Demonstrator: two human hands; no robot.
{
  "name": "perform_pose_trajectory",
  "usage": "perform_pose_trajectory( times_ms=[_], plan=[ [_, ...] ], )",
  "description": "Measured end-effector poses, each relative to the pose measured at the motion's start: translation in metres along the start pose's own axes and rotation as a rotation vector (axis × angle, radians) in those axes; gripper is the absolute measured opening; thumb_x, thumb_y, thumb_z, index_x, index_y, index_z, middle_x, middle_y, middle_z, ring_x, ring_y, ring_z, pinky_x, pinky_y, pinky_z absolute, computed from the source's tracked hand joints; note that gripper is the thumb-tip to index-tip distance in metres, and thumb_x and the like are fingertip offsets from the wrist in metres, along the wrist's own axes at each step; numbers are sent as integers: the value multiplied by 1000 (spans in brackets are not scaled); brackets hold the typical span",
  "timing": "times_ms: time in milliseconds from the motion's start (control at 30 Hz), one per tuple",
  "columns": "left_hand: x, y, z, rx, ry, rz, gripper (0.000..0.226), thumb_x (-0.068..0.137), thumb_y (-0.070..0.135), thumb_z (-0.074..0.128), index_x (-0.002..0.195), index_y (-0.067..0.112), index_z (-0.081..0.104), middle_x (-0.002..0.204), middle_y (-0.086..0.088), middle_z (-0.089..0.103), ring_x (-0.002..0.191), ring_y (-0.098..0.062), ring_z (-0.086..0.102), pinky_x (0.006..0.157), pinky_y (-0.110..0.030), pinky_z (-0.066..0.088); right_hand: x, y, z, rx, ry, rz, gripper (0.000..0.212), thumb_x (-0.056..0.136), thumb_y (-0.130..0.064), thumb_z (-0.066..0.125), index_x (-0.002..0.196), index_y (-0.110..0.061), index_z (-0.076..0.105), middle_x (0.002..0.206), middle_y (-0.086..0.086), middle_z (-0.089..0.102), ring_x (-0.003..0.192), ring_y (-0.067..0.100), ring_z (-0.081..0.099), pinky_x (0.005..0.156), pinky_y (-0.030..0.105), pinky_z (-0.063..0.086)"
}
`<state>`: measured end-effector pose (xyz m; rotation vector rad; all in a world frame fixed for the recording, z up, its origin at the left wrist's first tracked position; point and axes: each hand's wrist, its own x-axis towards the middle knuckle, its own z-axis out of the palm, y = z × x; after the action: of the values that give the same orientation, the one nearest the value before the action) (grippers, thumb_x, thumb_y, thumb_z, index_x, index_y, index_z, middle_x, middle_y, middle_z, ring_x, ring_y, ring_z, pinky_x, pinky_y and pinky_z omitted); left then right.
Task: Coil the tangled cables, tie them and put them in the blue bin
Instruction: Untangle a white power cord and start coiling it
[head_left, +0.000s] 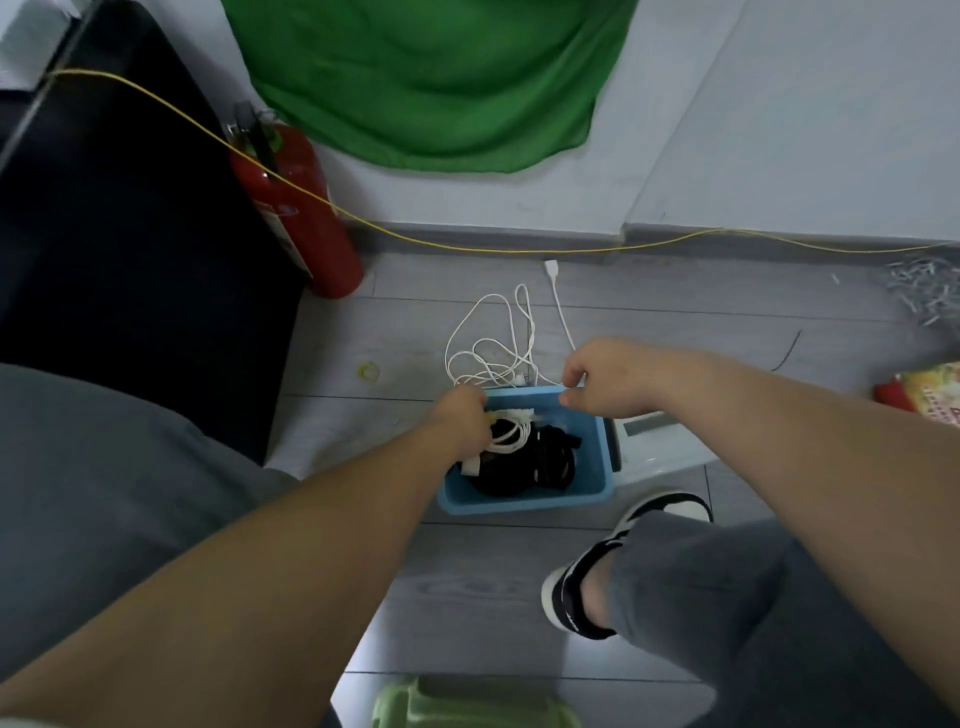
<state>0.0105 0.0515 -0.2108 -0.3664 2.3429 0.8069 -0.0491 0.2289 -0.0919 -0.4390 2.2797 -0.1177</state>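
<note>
1. Left hand (462, 415): reaching over the near-left corner of the blue bin (519, 501), its fingers curling round a coiled white cable (511, 431) and gripping it.
2. Coiled white cable: hanging from that hand, sitting low inside the bin and touching the contents below.
3. Blue bin: standing open on the grey floor (467, 582), just ahead of the person's black-and-white shoe (587, 571).
4. Black cables (524, 467): lying bundled inside the bin and covering most of its bottom, beside the white coil.
5. Right hand (597, 379): hovering at the bin's far-right rim with its fingers curled and its thumb and forefinger drawn close. Whether it is pinching anything cannot be told.
6. Loose white cable (493, 338): sprawling in tangled loops on the floor just beyond the bin's far rim. One strand is running from a white plug (551, 268) near the wall down toward the right hand and passing behind it.
7. Fire extinguisher (296, 208): leaning in the left corner, red.
8. Yellow wire (467, 247): stretching across the extinguisher and along the skirting.
9. Green cloth (431, 78): hanging on the wall above.
10. Green stool (467, 701): showing at the bottom edge.
</note>
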Motion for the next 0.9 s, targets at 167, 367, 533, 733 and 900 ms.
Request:
perform_pose_trajectory(
  times_ms=[167,367,533,733,900],
  plan=[
    [3,8,-19,-133,35,18,27,92,8,65,117,15,73,115,-6,71,104,-24,68,94,-34,57,20,-11,9,75,71,4,29,100,-33,60,106,-9,75,112,12,72,105,30,65,94,40,54],
    [15,-13,-34,-167,127,11,25,93,3,59,108,16,73,112,-7,72,104,-25,67,95,-34,56,71,-28,19,264,215,57,16,93,-15,59,90,-11,75,95,11,74,91,29,70,83,37,58],
    [40,-30,-50,-99,187,-10,28,91,6,60,111,20,73,116,-7,72,106,-25,67,94,-32,56,121,-21,29,343,193,134,19,99,-22,58,102,-10,72,95,11,73,86,27,70,81,36,59],
    [87,-19,-51,-67,166,65,24,93,10,60,112,16,73,111,-8,70,99,-25,66,87,-33,56,202,-6,55,312,81,213,23,94,-25,63,108,-10,73,111,11,71,103,28,67,92,36,56],
    [111,-1,-43,-61,111,107,20,89,8,61,105,13,73,107,-9,70,98,-27,66,85,-34,56,243,-5,83,70,-69,168,32,91,-32,66,120,-17,68,122,10,66,113,28,64,93,33,52]
  ],
)
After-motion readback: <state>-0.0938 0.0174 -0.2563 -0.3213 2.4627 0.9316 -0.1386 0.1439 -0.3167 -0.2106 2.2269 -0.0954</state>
